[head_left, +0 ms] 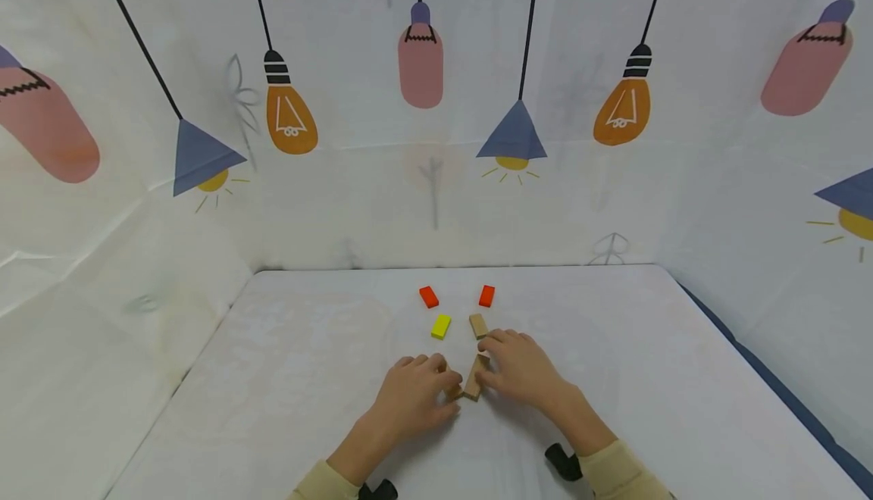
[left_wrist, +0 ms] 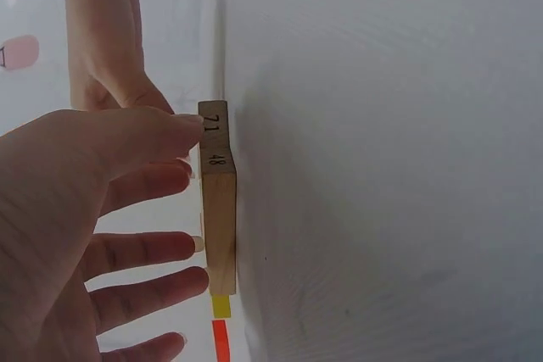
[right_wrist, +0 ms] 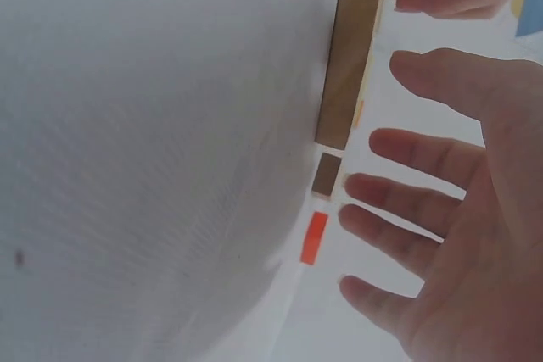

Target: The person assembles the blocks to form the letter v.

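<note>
Two light wooden blocks lie end to end at an angle on the white table. My left hand (head_left: 416, 390) is over the left wooden block (head_left: 455, 392), partly hiding it; in the left wrist view this block (left_wrist: 222, 231) bears a printed 48, with fingertips right at its side. The other block (left_wrist: 214, 120), marked 71, has the left thumb tip overlapping its end. My right hand (head_left: 521, 367) is beside the right wooden block (head_left: 477, 379), thumb at its edge in the head view. Its fingers (right_wrist: 407, 192) are spread and fairly straight in the right wrist view.
Beyond the hands lie another wooden block (head_left: 478, 325), a yellow block (head_left: 441, 326) and two red blocks, one left (head_left: 429, 297) and one right (head_left: 487, 295). A white curtain (head_left: 368, 204) printed with lamps surrounds the table (head_left: 307, 379).
</note>
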Available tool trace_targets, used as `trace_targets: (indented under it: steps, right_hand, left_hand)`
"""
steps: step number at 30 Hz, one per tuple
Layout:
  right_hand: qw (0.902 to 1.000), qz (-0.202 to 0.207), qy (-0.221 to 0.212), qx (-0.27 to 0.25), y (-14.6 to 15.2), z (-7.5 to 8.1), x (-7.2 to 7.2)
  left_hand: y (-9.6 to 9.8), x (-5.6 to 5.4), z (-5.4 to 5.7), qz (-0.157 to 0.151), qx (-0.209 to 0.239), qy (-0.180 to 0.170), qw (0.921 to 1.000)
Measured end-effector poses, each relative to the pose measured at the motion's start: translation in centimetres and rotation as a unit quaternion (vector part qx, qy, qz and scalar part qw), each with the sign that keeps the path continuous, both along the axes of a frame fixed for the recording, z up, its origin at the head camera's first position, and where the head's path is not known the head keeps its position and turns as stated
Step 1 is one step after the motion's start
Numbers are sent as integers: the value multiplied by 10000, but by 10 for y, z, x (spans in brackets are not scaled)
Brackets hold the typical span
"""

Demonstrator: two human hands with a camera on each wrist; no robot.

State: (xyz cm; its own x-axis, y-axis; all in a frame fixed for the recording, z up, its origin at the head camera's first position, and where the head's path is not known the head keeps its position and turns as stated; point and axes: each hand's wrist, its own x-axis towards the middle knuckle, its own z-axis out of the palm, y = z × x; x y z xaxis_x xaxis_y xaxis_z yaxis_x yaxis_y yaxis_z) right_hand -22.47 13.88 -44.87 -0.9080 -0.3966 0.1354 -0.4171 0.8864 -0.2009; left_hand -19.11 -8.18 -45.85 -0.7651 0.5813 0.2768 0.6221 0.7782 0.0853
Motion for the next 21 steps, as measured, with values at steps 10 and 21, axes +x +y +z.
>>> trace_targets:
  steps: [10, 21]
  right_hand:
    - [9999, 2, -130, -68, 4, -3, -9]
    - [9994, 50, -259, -240, 6, 6, -16]
  left_hand:
    - [2, 4, 0, -126, -305, -186, 9993]
    - [1, 8, -3, -189, -482, -185, 9985]
